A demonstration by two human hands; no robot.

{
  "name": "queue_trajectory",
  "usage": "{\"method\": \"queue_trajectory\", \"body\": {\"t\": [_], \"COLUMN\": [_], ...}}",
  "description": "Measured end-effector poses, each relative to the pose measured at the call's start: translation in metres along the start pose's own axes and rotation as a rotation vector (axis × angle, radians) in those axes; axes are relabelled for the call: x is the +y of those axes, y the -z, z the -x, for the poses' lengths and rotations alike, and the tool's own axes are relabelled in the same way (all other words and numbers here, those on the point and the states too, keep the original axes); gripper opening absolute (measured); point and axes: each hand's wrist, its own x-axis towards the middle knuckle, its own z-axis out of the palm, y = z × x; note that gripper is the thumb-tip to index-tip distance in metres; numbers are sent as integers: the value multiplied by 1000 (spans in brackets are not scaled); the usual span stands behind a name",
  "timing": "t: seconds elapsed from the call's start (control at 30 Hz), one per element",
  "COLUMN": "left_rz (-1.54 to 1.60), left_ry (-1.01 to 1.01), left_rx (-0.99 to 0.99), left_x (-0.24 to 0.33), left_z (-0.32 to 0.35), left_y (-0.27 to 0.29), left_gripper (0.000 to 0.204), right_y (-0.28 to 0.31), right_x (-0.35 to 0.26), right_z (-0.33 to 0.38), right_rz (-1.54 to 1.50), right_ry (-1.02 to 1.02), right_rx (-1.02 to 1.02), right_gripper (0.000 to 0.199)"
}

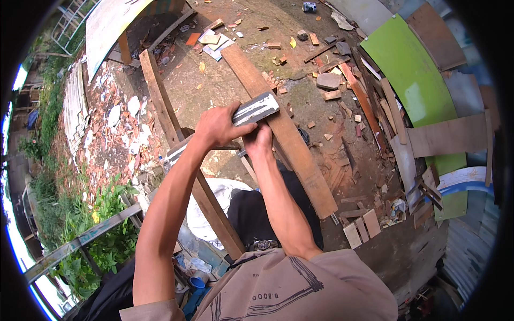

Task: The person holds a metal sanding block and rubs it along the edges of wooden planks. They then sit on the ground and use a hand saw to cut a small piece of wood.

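Note:
A short grey board with white streaks (258, 108) lies across two long wooden beams in front of me. My left hand (217, 125) is closed over the board from above, its thumb lying along the near edge. My right hand (258, 140) grips the board from the near side, below the left thumb; its fingers are partly hidden under it. The right end of the board rests over the right beam (302, 160); the other end reaches the left beam (214, 214). Below my left wrist shows a thin dark bar (230, 146), whose kind I cannot make out.
Wood offcuts and a grey stone block (329, 81) litter the dirt floor. Planks and a green panel (409, 64) line the right side. At the left are rubble (118, 128), plants and a metal rail (85, 238). A white sack (206, 206) sits between the beams near me.

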Motion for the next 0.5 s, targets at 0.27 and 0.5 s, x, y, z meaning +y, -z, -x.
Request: {"method": "queue_trajectory", "body": {"t": [0.27, 0.5], "left_rz": [-9, 40], "left_ry": [-11, -31], "left_rx": [7, 48], "left_x": [-2, -8], "left_z": [-1, -2], "left_y": [-1, -6], "left_gripper": [69, 69], "right_y": [24, 45], "right_x": [-4, -6], "right_z": [20, 32], "right_rz": [-34, -50], "right_ry": [36, 12], "right_rx": [52, -35], "right_gripper": [23, 10]}}
